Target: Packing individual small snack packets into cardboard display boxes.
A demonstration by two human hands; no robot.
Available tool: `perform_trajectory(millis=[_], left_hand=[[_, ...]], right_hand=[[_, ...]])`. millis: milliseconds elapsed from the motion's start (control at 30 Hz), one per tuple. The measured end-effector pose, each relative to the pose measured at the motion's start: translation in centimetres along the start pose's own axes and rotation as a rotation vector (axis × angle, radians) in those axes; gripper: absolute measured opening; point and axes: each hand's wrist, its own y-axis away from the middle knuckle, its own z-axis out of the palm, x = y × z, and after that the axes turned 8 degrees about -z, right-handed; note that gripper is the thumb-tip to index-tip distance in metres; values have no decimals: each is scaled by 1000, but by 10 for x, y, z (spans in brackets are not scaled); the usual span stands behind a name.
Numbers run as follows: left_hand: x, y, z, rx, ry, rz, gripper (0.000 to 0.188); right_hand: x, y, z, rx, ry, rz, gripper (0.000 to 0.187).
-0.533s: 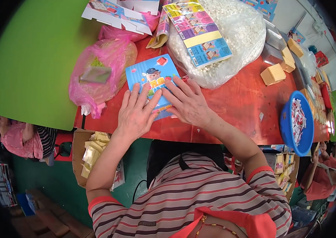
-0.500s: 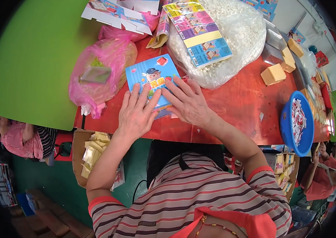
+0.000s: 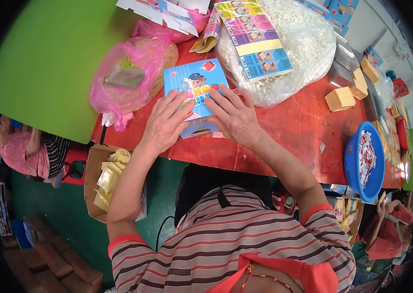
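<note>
A blue cardboard box (image 3: 198, 90) printed with a cartoon figure lies at the table's near side, its lid shut and part of its front side showing. Across the lid's left near corner rests my left hand (image 3: 163, 124), fingers stretched and slightly apart. My right hand (image 3: 237, 118) lies over the right near part of the lid, its fingers also extended. Both thumbs are by the front edge. Neither hand is wrapped around anything.
Left of the box is a pink plastic bag (image 3: 133, 78). Behind it, printed label sheets (image 3: 260, 36) lie on a big clear bag of white pieces (image 3: 309, 49). Yellowish blocks (image 3: 340, 99) and a blue basin (image 3: 351, 163) of small packets stand right. A carton (image 3: 91, 180) sits below the table edge.
The view has shifted slightly, and more of the box's front side shows. My hands stay on the box, a little farther toward its left and right edges.
</note>
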Motion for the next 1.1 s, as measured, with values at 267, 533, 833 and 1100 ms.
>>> perform_trajectory(millis=[267,533,833,1100], left_hand=[[-9,-3,-5,-78,264,-80,44],[3,-10,-10,35,662,-166,57],[7,-20,-21,111,786,-253,78],[13,1,-16,257,682,-277,77]], right_hand=[[-22,-19,-12,-45,24,-6,59],[12,-58,-39,-49,-169,-15,37],[31,-98,-58,-134,-294,4,24],[12,-89,-55,-109,-192,-30,28]])
